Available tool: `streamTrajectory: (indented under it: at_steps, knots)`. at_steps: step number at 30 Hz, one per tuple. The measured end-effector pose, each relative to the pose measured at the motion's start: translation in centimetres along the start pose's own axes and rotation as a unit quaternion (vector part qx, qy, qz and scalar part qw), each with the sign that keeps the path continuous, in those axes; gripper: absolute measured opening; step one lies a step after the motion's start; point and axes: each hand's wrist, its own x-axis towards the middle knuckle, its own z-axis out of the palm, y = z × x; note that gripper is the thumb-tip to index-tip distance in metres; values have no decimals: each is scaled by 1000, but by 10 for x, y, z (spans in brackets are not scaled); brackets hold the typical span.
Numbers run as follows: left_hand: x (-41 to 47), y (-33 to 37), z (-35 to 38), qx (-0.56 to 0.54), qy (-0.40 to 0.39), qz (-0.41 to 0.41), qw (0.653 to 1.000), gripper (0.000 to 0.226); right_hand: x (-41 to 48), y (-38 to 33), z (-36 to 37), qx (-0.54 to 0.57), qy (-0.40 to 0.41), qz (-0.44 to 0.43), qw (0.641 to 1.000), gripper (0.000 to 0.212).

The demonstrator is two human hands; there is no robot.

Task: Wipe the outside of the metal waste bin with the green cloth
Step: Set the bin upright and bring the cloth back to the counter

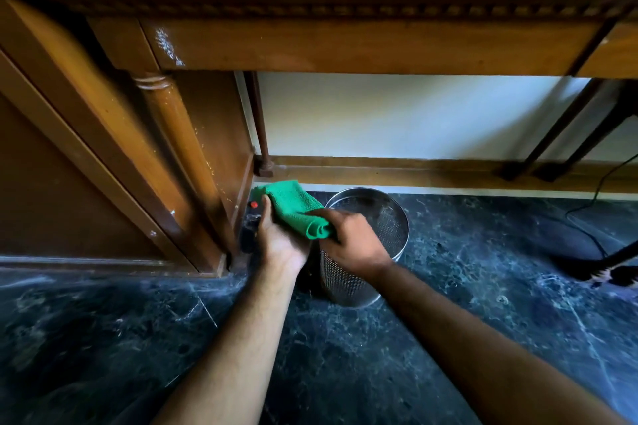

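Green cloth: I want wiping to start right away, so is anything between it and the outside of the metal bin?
Nothing visible. The green cloth, held in the left hand and right hand, sits just above the metal bin at its left rim, with the perforated wall below uncovered.

A bright green cloth (295, 209), a silvery perforated waste bin (362, 272), dark marble-veined floor (483, 286), brown wooden worktop (345, 45).
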Motion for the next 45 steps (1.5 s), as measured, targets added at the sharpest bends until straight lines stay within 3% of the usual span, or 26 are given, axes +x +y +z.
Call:
streamTrajectory:
  at_steps: [2, 6, 10, 14, 17, 18, 21, 22, 25, 28, 33, 38, 45]
  knots:
    - [1, 5, -5, 46, -6, 12, 999, 55, 2, 1, -6, 129, 51, 87, 987, 26]
    - [-1, 23, -3, 162, 16, 40, 986, 61, 12, 3, -24, 418, 79, 225, 877, 33]
    - [-21, 49, 14, 267, 31, 2, 963, 101, 17, -10, -57, 467, 104, 289, 829, 36]
    - [-53, 73, 36, 292, 18, 8, 956, 74, 10, -29, -91, 464, 100, 333, 815, 46]
    - [-87, 93, 65, 347, 46, -25, 936, 90, -1, -57, -125, 424, 70, 362, 827, 45]
    - [-97, 98, 74, 372, 49, -28, 927, 85, -5, -64, -134, 400, 53, 370, 836, 42]
    - [-134, 120, 109, 434, 34, -19, 900, 34, -18, -95, -173, 334, 35, 409, 849, 38]
    - [-147, 130, 121, 459, 27, -20, 888, 32, -21, -107, -187, 320, 27, 414, 852, 37]
    - [-178, 157, 159, 486, 29, -36, 873, 53, -21, -142, -227, 302, 16, 413, 859, 43]
    - [-206, 191, 210, 496, 46, -38, 866, 59, -10, -184, -274, 293, 24, 405, 866, 50]
    - [-231, 243, 298, 500, 30, -7, 865, 80, 27, -238, -354, 275, 35, 385, 880, 38]
    - [-237, 283, 379, 511, 10, -14, 859, 41, 73, -273, -427, 279, 43, 361, 889, 30]
    - [-199, 315, 446, 533, 37, 55, 844, 22, 148, -286, -480, 339, 75, 395, 851, 34]
